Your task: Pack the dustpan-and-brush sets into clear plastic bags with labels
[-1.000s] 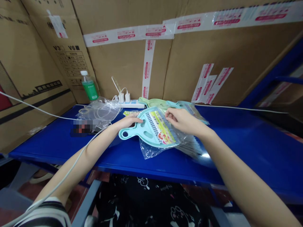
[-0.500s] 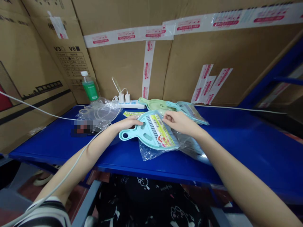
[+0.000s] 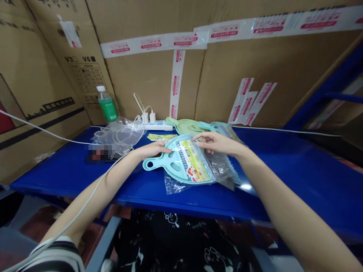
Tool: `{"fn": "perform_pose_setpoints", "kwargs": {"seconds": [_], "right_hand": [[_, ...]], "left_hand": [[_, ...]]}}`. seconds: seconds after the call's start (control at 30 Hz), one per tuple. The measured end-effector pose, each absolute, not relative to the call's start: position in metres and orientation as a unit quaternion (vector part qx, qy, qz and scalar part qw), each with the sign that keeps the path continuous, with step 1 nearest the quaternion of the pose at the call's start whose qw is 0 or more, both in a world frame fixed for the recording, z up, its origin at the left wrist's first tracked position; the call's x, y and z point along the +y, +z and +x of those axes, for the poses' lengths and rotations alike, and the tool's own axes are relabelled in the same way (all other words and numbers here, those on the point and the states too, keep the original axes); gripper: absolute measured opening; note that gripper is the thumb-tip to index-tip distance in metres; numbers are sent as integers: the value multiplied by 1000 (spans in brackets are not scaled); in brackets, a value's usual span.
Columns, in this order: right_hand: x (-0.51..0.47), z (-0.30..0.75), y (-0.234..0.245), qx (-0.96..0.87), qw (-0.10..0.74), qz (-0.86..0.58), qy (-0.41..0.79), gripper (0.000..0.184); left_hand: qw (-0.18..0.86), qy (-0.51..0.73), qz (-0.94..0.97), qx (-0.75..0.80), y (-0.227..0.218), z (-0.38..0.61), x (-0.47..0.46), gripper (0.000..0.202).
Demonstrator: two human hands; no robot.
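Observation:
A light blue dustpan (image 3: 181, 168) with a colourful label lies on the blue table (image 3: 283, 166), partly inside a clear plastic bag (image 3: 218, 170) atop a stack of such bags. My left hand (image 3: 151, 149) pinches the bag's edge by the dustpan's handle end. My right hand (image 3: 217, 143) rests on the dustpan's far rim, its fingers pinching the plastic there. Behind them lie a green dustpan (image 3: 185, 125) and another bagged blue dustpan (image 3: 222, 128).
Cardboard boxes (image 3: 241, 75) wall the back and left. A green bottle (image 3: 107, 104), a white power strip (image 3: 154, 122) with chargers, crumpled clear bags (image 3: 119, 134), a label slip (image 3: 160, 136) and a white cable (image 3: 42, 130) lie on the table's left part.
The dustpan has settled lower and flatter on the bags. My right hand has shifted slightly up to the far rim, and the bag is drawn further over the dustpan.

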State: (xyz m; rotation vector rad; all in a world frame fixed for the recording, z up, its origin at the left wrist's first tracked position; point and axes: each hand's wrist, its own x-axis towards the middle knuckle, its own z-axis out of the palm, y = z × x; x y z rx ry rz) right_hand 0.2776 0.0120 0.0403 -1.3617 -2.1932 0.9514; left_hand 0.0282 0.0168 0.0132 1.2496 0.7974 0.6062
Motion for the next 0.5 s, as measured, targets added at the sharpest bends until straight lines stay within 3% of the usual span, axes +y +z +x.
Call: {"fn": "perform_pose_setpoints", "kwargs": {"seconds": [0.17,0.27,0.4,0.5], "right_hand": [[7,272,35,-819,204,-480,239,46],[5,270,30,-823,191,-472,253,53],[7,274,30,-790,183,-469,350,47],[8,280,35,-796,187,-470,331,31]], "left_hand": [[701,275,558,349,10,26,18,40],[709,268,552,347,8,25,20,42],[705,252,560,356,9,23,20,45],[694,246,569,366,11,22,20,45]]}}
